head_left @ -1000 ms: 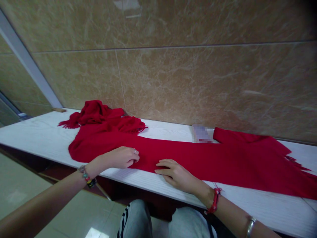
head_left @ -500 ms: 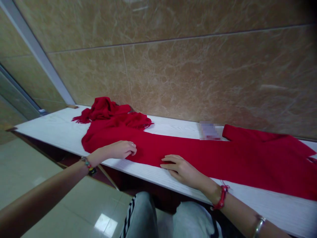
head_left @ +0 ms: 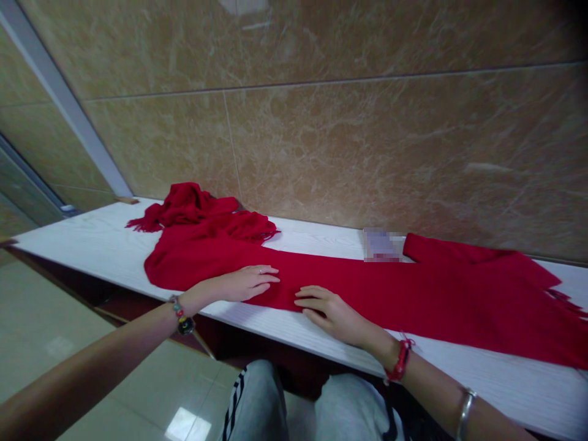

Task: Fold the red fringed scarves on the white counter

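One red scarf [head_left: 367,288] lies stretched lengthwise along the white shelf [head_left: 92,245], bunched in a fringed heap at its left end and fringed at the right end too. Two hands rest on its near edge: the left hand [head_left: 245,283] flat, fingers spread, grasping nothing; the right hand [head_left: 328,309] loosely open, fingertips on the cloth. One blurred small object [head_left: 381,245] sits behind the scarf.

The left hand [head_left: 245,283] opens up: a second ago its fingers were curled into a loose fist at the near edge of the red scarf [head_left: 367,288], and now they lie stretched out flat on the cloth, reaching toward the right hand [head_left: 328,310], so the gap between the two hands has narrowed.
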